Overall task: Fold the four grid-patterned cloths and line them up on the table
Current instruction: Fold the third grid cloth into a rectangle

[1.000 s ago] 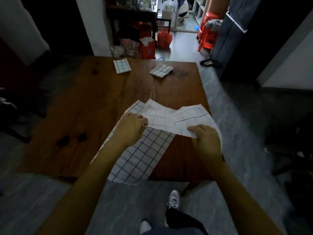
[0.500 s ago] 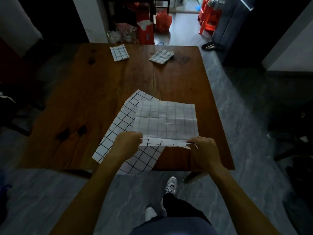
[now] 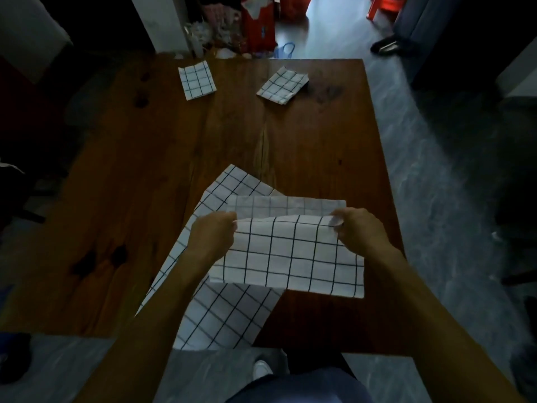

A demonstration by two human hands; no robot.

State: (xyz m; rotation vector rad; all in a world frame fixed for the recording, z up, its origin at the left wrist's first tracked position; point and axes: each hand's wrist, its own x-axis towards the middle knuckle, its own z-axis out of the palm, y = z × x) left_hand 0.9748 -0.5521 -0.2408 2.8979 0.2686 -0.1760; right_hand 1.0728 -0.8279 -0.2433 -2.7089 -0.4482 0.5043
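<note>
A white grid-patterned cloth (image 3: 290, 254) is half folded near the front of the wooden table (image 3: 145, 175). My left hand (image 3: 213, 235) pinches its left corner and my right hand (image 3: 359, 231) pinches its right corner, both lifted over the far half of the cloth. Under it lies another grid cloth (image 3: 223, 312), spread flat and hanging a little over the table's front edge. Two small folded grid cloths sit near the far edge: one (image 3: 197, 80) on the left, one (image 3: 282, 85) to its right, turned at an angle.
Beyond the far edge of the table stand a red box (image 3: 258, 24) and some clutter on the floor. A dark shoe (image 3: 386, 46) is at the back right. Grey floor runs along the table's right side; my own shoe (image 3: 261, 370) shows below the front edge.
Both hands have carried the near edge of the cloth up and away from me, turning its black-grid side up over the far half. The camera has tipped closer to the table.
</note>
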